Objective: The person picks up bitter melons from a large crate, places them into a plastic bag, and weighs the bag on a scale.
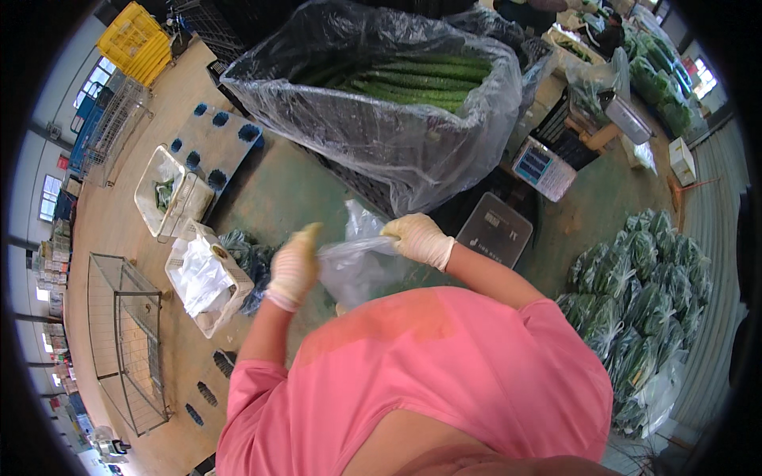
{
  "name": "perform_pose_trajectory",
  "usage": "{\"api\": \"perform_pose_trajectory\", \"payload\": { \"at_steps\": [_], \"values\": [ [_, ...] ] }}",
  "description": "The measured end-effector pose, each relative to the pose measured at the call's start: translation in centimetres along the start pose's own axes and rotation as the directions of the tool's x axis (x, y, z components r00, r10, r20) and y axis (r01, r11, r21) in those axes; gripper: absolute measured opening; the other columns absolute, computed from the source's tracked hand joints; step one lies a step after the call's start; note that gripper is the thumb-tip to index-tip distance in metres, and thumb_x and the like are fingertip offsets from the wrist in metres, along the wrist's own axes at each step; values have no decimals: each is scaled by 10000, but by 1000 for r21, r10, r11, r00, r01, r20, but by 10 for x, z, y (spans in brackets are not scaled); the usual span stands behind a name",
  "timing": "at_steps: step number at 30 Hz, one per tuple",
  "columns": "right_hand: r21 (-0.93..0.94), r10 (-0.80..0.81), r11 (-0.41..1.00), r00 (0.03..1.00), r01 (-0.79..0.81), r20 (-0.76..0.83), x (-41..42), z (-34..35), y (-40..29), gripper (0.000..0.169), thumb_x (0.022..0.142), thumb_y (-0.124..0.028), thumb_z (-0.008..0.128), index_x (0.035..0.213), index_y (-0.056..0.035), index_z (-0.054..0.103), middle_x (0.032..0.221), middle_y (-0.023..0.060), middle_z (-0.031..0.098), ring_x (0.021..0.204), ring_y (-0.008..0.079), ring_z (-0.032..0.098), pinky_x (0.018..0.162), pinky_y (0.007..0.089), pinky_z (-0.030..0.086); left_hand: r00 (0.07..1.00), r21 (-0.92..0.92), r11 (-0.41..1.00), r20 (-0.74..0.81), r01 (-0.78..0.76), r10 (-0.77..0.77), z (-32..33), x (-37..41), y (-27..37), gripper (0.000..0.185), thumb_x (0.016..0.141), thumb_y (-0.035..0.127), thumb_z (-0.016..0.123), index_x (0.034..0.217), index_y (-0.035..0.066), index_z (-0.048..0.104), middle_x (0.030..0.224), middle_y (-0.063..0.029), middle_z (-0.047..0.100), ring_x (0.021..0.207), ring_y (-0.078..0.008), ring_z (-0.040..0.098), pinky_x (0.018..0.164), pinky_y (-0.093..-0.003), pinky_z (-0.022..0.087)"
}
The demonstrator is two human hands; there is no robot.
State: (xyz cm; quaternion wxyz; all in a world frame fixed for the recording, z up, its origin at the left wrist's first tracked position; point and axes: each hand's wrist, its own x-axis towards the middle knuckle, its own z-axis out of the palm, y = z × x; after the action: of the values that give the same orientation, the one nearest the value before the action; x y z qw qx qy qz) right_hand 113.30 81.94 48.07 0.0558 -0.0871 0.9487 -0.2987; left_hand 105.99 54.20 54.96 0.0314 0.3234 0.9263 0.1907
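A clear plastic bag stretches between my two gloved hands in front of my body. My right hand pinches its upper right edge. The bag's other side meets my left hand, which is blurred, with its fingers curled closed. Beyond the hands stands a large black crate lined with clear plastic sheeting. Long green cucumbers lie in rows inside it. Just right of my right hand is the dark platform of a weighing scale, with its display unit behind.
At left, a white basket holds white plastic bags. Another white basket stands by a blue pallet. A wire cage is farther left. Bagged green produce is heaped at right. A person is at the back right.
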Motion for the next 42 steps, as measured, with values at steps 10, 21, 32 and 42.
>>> {"api": "perform_pose_trajectory", "payload": {
  "at_steps": [10, 21, 32, 42],
  "values": [
    [-46, 241, 969, 970, -243, -43, -8, -5, 48, 417, 838, -284, 656, 1202, -82, 680, 1124, 203, 695, 1056, 368, 660, 904, 456, 517, 976, -78, 987, -174, -144, 129, -3, -74, -76, 113, 775, 29, 689, 872, 4, 636, 902, -180, 649, 879, -373, 627, 774, -432, 496],
    [451, 145, 879, 988, -156, 59, -41, -241, -45, 309, 909, -167, 722, 1186, -28, 720, 1165, 121, 736, 1103, 196, 686, 984, 328, 522, 920, -918, -71, 392, 391, -10, 2, 17, -84, 470, 950, 453, 665, 1059, -4, 671, 951, -138, 705, 859, -252, 669, 794, -391, 543],
    [19, 475, 879, 879, -476, 48, 149, -313, 49, 315, 933, -274, 615, 1076, -17, 728, 961, 77, 745, 875, 166, 702, 783, 328, 543, 755, -685, -325, 544, 652, 366, -34, 125, -117, 547, 942, 328, 644, 1297, -82, 575, 1053, -187, 731, 995, -281, 691, 906, -376, 531],
    [146, 59, 988, 998, -58, 0, 240, -281, 95, 689, 920, -252, 662, 1551, -156, 403, 1535, 115, 475, 1414, 220, 440, 1179, 367, 340, 836, -740, -389, 483, 548, 258, -11, 144, -136, 605, 855, 163, 703, 1378, -70, 507, 1008, -128, 723, 989, -265, 679, 981, -411, 499]
  ]
}}
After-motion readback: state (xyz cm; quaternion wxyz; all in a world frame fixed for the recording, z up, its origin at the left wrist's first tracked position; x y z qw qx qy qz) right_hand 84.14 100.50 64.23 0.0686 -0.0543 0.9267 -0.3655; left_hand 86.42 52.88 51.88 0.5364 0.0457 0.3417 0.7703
